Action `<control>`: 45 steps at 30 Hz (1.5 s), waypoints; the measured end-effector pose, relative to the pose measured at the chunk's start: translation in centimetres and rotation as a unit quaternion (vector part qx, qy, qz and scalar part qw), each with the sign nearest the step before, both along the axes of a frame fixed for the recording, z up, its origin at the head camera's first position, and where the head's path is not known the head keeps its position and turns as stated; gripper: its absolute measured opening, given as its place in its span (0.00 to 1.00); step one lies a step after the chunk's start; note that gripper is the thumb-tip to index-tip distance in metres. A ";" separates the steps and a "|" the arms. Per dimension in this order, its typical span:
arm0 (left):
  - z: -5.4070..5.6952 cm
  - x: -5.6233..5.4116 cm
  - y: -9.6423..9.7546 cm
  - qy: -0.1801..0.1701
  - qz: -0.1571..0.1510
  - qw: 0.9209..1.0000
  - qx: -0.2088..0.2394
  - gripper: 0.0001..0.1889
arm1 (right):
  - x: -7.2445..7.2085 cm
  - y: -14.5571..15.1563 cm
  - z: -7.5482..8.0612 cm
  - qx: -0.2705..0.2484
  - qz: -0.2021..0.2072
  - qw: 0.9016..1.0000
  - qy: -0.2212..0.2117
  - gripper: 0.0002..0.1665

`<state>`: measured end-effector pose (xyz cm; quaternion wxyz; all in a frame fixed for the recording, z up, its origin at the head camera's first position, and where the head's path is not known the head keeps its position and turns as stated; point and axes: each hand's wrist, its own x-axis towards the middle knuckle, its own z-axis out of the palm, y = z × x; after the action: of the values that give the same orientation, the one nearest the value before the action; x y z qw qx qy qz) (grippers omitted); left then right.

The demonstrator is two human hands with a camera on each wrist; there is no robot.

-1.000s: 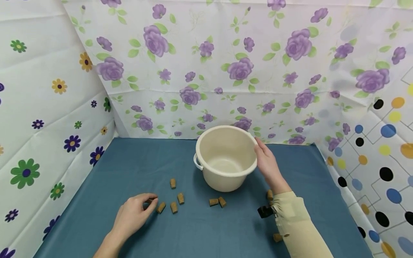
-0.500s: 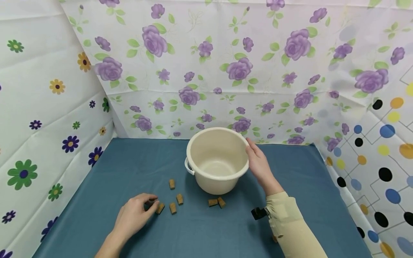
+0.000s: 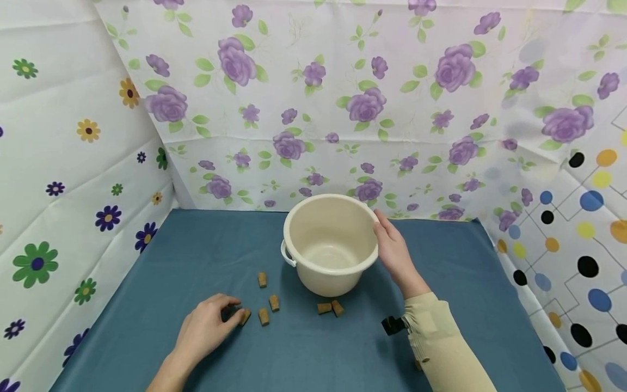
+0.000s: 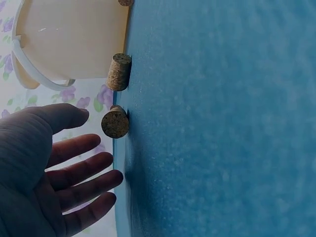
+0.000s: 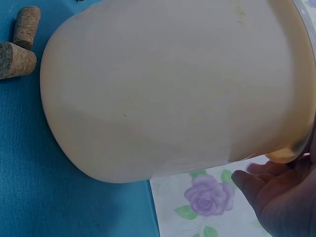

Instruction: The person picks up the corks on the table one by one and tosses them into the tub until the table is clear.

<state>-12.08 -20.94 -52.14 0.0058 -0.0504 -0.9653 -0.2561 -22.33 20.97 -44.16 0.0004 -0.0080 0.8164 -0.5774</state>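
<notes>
A cream plastic bucket [image 3: 338, 283] is in the middle of the head view, its mouth turned up toward me. My right hand [image 3: 398, 256] grips its rim at the right side; the right wrist view has these fingers [image 5: 252, 185] beside the rim. My left hand [image 3: 203, 329] is low over the cloth at the left, thumb and fingers apart. Its thumb tip overlaps a cork stopper [image 3: 246, 317] in the head view. In the left wrist view that cork [image 4: 115, 124] lies just beyond the spread fingers, with nothing held between them.
Several more corks lie on the blue cloth [image 3: 313, 359]: one cork [image 3: 262, 280], another cork [image 3: 274, 302] and a third cork [image 3: 264, 316] by the left hand, and a touching pair [image 3: 330, 308] before the bucket. A floral sheet [image 3: 313, 109] hangs behind.
The bucket and right hand have moved left and slightly nearer me, then stopped. The left thumb has come a little closer to the nearest cork. The right sleeve now hides a cork seen before.
</notes>
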 end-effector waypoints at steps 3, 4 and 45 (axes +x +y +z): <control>0.1 0.0 0.0 -0.002 -0.002 1.000 -0.005 0.11 | -0.1 0.0 0.0 0.001 -0.001 1.000 0.002 0.37; 0.2 0.0 0.1 -0.004 -0.003 1.000 -0.007 0.11 | -0.1 -0.1 0.0 0.002 -0.002 1.000 0.002 0.37; 0.6 -0.1 1.0 -0.053 -0.006 0.997 -0.048 0.10 | 0.0 -0.2 0.4 0.030 -0.010 0.999 0.016 0.36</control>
<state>-12.16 -19.93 -51.54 -0.0498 -0.0426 -0.9750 -0.2121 -22.31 20.73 -43.75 -0.0184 -0.0089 0.8333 -0.5525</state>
